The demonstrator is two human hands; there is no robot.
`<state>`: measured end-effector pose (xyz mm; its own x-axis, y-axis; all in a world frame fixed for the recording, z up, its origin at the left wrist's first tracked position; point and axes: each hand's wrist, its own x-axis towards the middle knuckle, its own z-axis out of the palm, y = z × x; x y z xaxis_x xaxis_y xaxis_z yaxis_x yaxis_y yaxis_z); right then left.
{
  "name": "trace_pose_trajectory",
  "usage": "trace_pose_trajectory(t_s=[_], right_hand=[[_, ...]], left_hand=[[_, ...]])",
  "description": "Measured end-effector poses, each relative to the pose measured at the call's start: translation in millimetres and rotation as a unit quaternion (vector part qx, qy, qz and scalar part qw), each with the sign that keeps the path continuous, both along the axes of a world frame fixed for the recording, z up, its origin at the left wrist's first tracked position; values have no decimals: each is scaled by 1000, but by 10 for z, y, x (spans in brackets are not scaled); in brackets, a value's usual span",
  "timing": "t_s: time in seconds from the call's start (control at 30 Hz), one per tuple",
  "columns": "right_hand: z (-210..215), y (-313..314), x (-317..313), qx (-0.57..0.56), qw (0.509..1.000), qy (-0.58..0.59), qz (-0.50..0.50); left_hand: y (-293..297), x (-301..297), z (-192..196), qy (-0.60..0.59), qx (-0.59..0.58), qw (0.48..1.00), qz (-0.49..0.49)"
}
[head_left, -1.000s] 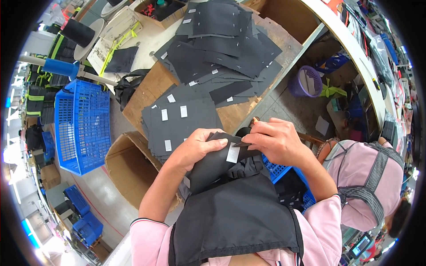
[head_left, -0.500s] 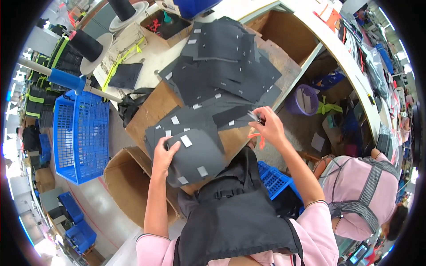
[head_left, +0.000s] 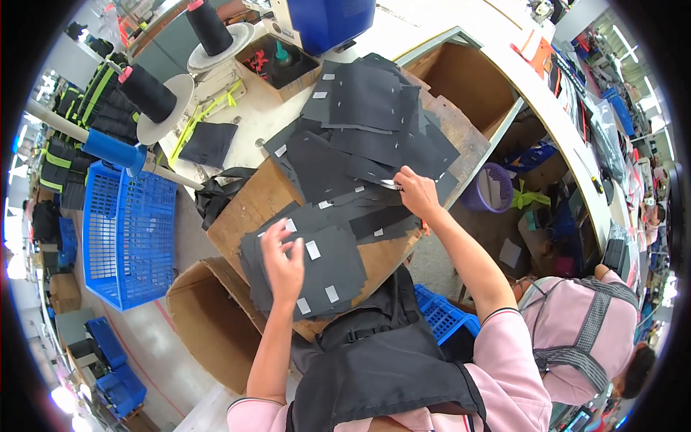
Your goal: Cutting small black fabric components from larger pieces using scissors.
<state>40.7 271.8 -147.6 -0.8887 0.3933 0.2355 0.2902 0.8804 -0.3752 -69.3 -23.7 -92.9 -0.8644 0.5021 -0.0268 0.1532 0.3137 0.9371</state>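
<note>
My left hand (head_left: 282, 261) is raised just over a stack of dark grey fabric pieces (head_left: 335, 263) marked with white patches; its fingers are apart, a little blurred, and hold nothing. In my right hand (head_left: 417, 191) is a pair of small silver thread snips (head_left: 389, 184), its tips pointing left across the larger pile of black fabric pieces (head_left: 363, 108). A bit of orange ribbon (head_left: 426, 229) shows below that hand. Most of the snips' body is hidden by my fingers.
The pieces lie on a brown board (head_left: 252, 198). A cardboard box (head_left: 209, 317) and a blue crate (head_left: 119, 237) stand at the left, thread cones (head_left: 147, 93) beyond. A purple bin (head_left: 488, 189) is at the right, near another person in pink (head_left: 576, 327).
My left hand has let go of the top grey piece, which now lies flat on the stack. My right hand has moved slightly left and away from me, with the snips over the pile.
</note>
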Motion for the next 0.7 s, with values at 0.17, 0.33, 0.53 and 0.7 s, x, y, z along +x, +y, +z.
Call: trace_pose_trajectory(t_s=[0.17, 0.33, 0.53, 0.7], right_hand=[[562, -48, 294, -62, 998, -25, 8], [1447, -456, 795, -293, 940, -105, 138], [1378, -651, 1006, -293, 953, -41, 64], [1356, -1305, 1056, -188, 970, 130, -77]], left_hand=[[460, 182, 77, 51, 16, 991, -124], [633, 22, 282, -102, 120, 933, -322], [565, 504, 641, -382, 38, 869, -313], [423, 674, 612, -393, 82, 900, -170]])
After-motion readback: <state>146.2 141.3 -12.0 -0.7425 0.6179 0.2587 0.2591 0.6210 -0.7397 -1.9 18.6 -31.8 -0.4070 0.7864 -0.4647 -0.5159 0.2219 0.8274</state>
